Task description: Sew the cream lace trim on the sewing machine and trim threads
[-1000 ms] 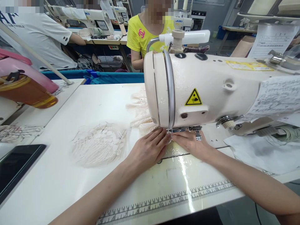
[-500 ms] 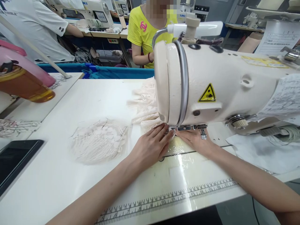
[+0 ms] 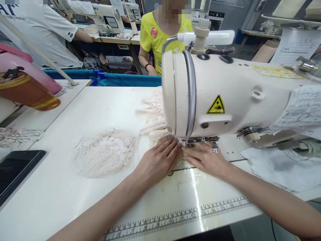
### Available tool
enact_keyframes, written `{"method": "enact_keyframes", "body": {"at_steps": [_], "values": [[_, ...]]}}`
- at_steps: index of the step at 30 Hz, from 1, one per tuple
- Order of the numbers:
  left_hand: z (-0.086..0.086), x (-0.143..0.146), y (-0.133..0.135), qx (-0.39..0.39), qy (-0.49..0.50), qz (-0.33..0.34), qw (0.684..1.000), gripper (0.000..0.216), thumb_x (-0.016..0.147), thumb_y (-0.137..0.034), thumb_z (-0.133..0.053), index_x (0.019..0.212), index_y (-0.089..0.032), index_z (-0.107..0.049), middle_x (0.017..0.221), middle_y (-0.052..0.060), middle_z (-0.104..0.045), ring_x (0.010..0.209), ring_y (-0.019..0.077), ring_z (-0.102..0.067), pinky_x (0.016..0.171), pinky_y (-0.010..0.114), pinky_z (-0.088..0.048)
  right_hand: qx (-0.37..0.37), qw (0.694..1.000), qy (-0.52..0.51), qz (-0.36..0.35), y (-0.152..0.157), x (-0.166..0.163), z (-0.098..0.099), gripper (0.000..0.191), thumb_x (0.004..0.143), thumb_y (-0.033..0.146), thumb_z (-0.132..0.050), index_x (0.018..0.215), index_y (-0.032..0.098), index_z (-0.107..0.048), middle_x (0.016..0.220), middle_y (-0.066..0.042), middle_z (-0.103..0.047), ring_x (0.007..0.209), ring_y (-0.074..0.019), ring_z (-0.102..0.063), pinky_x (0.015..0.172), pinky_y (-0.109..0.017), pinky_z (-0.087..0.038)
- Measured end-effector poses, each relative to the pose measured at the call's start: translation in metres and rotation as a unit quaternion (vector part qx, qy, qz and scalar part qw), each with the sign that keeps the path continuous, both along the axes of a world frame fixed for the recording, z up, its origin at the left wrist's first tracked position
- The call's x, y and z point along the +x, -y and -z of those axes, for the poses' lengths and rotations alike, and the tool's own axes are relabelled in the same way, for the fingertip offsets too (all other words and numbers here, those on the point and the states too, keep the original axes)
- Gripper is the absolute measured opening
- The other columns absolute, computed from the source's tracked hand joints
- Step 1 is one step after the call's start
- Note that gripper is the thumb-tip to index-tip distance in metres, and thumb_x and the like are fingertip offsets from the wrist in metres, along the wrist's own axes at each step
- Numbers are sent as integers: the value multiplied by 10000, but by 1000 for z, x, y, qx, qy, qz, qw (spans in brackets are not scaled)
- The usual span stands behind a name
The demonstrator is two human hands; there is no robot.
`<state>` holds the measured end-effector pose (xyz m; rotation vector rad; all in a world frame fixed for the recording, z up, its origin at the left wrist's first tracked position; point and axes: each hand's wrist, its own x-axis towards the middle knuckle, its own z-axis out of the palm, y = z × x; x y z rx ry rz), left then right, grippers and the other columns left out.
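Directions are read from a dial centred on the presser foot (image 3: 184, 143), the worker at six o'clock. From where I stand, the left hand (image 3: 160, 155) lies palm down just short of the foot, at about eight o'clock. Its fingers are pressed close together, and their tips rest on the near edge of a pale gathered fabric (image 3: 152, 115). Whether they pinch it I cannot tell. That fabric spreads from the foot toward ten and eleven o'clock, its far side partly hidden by the sewing machine (image 3: 233, 83).

The right hand (image 3: 208, 157) sits at four o'clock, palm down. Its fingers are slightly spread, thumb apart, some passing behind the metal guide (image 3: 214, 147); any grip on fabric cannot be confirmed.

A second lacy piece (image 3: 105, 154) lies flat on the tabletop (image 3: 87, 110) at nine o'clock, well apart from both forearms. A dark phone (image 3: 20, 174) lies farther out, between eight and nine; an amber bottle (image 3: 27, 90) and a pink container (image 3: 32, 70) are noted at ten. A printed ruler scale (image 3: 180, 217) crosses the front edge at six. White cloth (image 3: 283, 164) lies just past three. One co-worker in a yellow shirt (image 3: 150, 36) is beyond the tabletop, just before twelve.
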<state>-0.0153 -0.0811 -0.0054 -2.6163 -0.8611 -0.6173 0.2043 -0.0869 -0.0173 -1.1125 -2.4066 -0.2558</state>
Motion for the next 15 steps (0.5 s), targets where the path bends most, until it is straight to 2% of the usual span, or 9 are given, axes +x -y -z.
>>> {"method": "enact_keyframes", "body": {"at_steps": [8, 15], "values": [[-2, 2, -1, -34, 1, -26, 999, 327, 961, -223, -427, 1120, -82, -676, 1131, 123, -695, 1117, 274, -633, 949, 412, -559, 20, 997, 63, 47, 4, -4, -3, 377, 979, 511, -399, 1206, 324, -633, 966, -33, -681, 791, -219, -644, 812, -402, -475], [-1, 2, -2, -24, -6, -28, 999, 331, 959, -240, -444, 1124, -63, -669, 1171, 138, -676, 1114, 280, -635, 936, 419, -565, 38, 994, 78, 61, 3, -4, 0, 396, 981, 505, -395, 1268, 315, -591, 971, -41, -687, 798, -231, -640, 824, -422, -486]]}}
